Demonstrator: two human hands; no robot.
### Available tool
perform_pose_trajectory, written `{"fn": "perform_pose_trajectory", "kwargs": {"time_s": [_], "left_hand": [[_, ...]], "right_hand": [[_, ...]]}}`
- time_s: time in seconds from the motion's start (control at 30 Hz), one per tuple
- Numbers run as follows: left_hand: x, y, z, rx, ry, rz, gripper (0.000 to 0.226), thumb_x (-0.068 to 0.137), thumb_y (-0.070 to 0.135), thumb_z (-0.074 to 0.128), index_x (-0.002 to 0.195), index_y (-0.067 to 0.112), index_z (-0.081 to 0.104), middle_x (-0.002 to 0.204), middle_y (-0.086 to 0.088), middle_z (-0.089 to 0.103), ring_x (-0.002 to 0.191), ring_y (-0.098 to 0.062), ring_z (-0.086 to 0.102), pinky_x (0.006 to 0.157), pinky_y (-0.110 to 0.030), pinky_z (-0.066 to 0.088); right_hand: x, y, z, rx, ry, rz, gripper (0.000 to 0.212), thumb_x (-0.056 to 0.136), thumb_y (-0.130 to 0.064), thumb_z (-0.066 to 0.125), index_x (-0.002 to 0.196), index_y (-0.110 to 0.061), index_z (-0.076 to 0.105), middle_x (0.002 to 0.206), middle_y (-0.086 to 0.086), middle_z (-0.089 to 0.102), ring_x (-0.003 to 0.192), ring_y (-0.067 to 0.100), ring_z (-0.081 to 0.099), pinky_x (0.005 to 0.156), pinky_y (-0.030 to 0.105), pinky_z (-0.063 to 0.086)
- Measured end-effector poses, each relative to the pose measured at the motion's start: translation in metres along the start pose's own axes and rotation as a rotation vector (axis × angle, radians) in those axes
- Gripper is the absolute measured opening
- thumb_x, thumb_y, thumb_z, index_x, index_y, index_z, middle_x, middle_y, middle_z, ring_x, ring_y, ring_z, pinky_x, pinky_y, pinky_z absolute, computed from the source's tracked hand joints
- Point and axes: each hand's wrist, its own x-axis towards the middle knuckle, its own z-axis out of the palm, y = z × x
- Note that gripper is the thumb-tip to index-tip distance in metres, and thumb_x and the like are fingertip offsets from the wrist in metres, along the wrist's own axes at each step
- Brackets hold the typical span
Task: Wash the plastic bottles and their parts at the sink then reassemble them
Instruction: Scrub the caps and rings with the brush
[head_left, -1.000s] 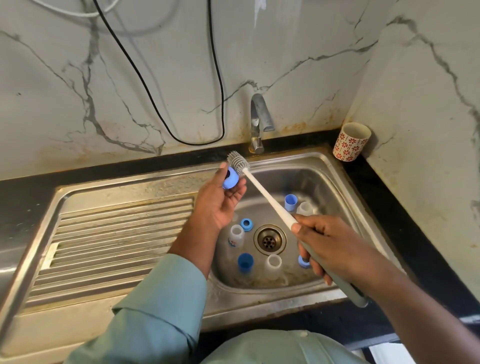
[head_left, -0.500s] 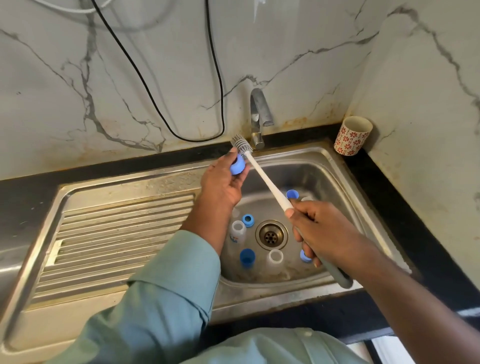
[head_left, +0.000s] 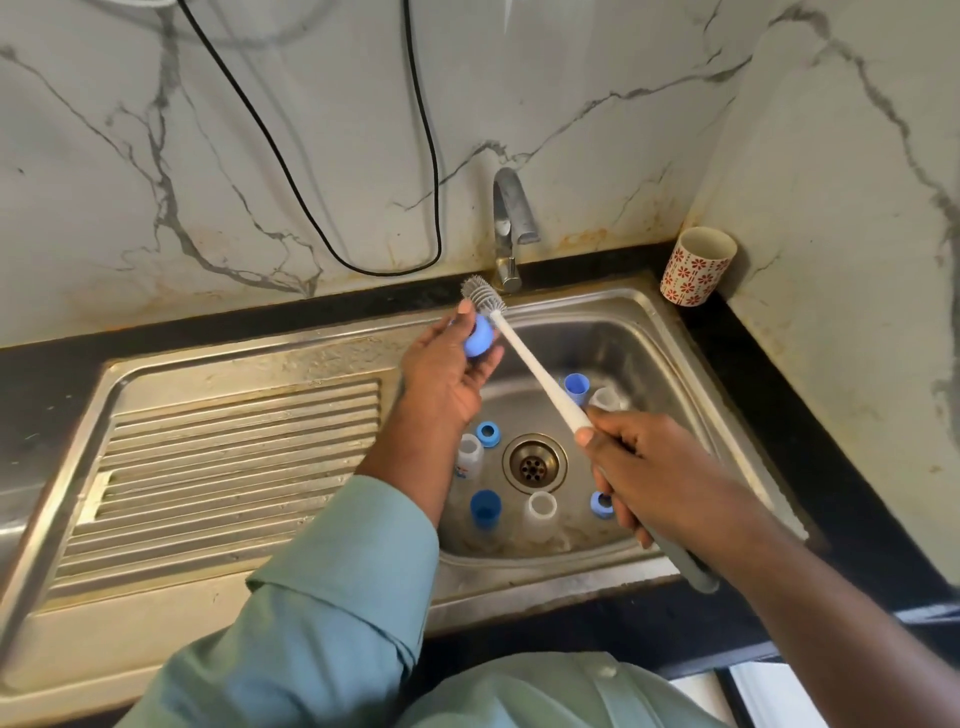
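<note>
Left hand (head_left: 441, 374) grip pinches blue cap (head_left: 478, 340) above sink (head_left: 675, 332) back-left rim. Right hand (head_left: 644, 467) grip wraps brush (head_left: 524, 353) handle, bristles touching cap, just below tap (head_left: 511, 228). Bottles (head_left: 470, 452) and caps (head_left: 485, 509) ring the drain (head_left: 534, 463). Cup (head_left: 696, 265) in counter (head_left: 810, 415) corner, well apart.

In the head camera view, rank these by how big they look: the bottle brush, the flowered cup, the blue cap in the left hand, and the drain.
Largest to smallest, as they appear:
1. bottle brush, by far the longest
2. flowered cup
3. drain
4. blue cap, partly hidden by the left hand

The cup stands farther from the camera, so only apparent size is ranked.
</note>
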Motion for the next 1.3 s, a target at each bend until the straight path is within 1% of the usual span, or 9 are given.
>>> {"fn": "perform_pose_trajectory", "kwargs": {"time_s": [0.2,0.33,0.43,0.67,0.77,0.97,1.03,1.17,1.3], "left_hand": [[-0.003,0.006,-0.001,0.228,-0.096,-0.052,0.027,0.086,0.016,0.074,0.108,0.004,0.064,0.098,-0.015,0.071,0.077,-0.022,0.072,0.061,-0.032,0.062],[0.012,0.016,-0.01,0.028,0.078,-0.001,0.041,0.084,0.014,0.076,0.121,0.003,0.062,0.114,-0.016,0.068,0.088,-0.023,0.068,0.054,-0.024,0.057],[0.007,0.005,-0.01,-0.003,0.013,-0.05,0.043,0.084,0.004,0.072,0.125,0.002,0.058,0.112,-0.018,0.07,0.087,-0.026,0.073,0.07,-0.035,0.063],[0.017,0.007,-0.005,-0.074,0.034,-0.044,0.034,0.093,0.014,0.067,0.125,0.006,0.059,0.099,-0.015,0.07,0.075,-0.023,0.072,0.054,-0.032,0.059],[0.021,0.005,-0.007,-0.108,0.091,-0.021,0.035,0.09,0.023,0.071,0.12,0.009,0.062,0.103,-0.012,0.07,0.081,-0.019,0.069,0.057,-0.029,0.056],[0.018,0.0,-0.004,-0.063,0.079,0.014,0.043,0.083,0.006,0.076,0.122,-0.003,0.06,0.115,-0.021,0.068,0.098,-0.028,0.069,0.078,-0.039,0.062],[0.023,0.004,-0.006,-0.114,0.128,0.066,0.045,0.083,0.004,0.076,0.124,-0.002,0.059,0.116,-0.02,0.067,0.094,-0.027,0.07,0.074,-0.037,0.063],[0.018,0.005,-0.003,-0.048,0.003,-0.016,0.044,0.084,0.0,0.073,0.125,0.0,0.058,0.118,-0.021,0.066,0.098,-0.031,0.069,0.074,-0.041,0.063],[0.023,0.01,-0.007,-0.115,0.126,0.066,0.045,0.083,0.003,0.076,0.124,0.0,0.058,0.116,-0.02,0.066,0.088,-0.028,0.07,0.06,-0.034,0.062]], "right_hand": [[-0.001,0.003,0.001,0.022,0.021,0.005,0.017,0.101,-0.032,0.046,0.094,-0.029,0.061,0.071,0.008,0.062,0.047,0.01,0.053,0.045,0.024,0.049],[-0.011,0.01,0.007,-0.001,-0.044,-0.003,0.014,0.1,-0.032,0.047,0.102,-0.031,0.061,0.072,0.007,0.061,0.044,0.006,0.051,0.044,0.023,0.047],[-0.007,0.011,0.01,0.001,-0.016,0.003,0.017,0.101,-0.03,0.046,0.097,-0.025,0.061,0.073,0.01,0.062,0.045,0.009,0.052,0.045,0.026,0.051],[-0.004,0.001,0.006,-0.041,-0.005,-0.033,0.021,0.101,-0.032,0.047,0.09,-0.021,0.063,0.069,0.005,0.059,0.04,0.005,0.049,0.041,0.02,0.045],[-0.004,0.002,0.01,-0.047,-0.016,-0.011,0.022,0.101,-0.033,0.046,0.086,-0.025,0.059,0.071,0.005,0.06,0.044,0.007,0.05,0.043,0.021,0.045],[0.004,0.004,0.012,-0.008,0.022,0.033,0.021,0.101,-0.032,0.047,0.088,-0.025,0.062,0.074,0.008,0.063,0.048,0.01,0.053,0.045,0.023,0.049],[0.002,0.004,0.012,-0.041,-0.007,0.023,0.02,0.101,-0.032,0.047,0.089,-0.024,0.062,0.078,0.012,0.065,0.046,0.009,0.052,0.044,0.021,0.048],[0.005,0.002,0.012,-0.011,0.016,0.015,0.022,0.102,-0.03,0.046,0.086,-0.023,0.06,0.071,0.006,0.059,0.049,0.013,0.053,0.045,0.024,0.049],[-0.005,0.004,0.015,-0.047,-0.062,0.007,0.016,0.101,-0.031,0.047,0.095,-0.024,0.061,0.072,0.003,0.059,0.049,0.009,0.052,0.045,0.02,0.047]]}}
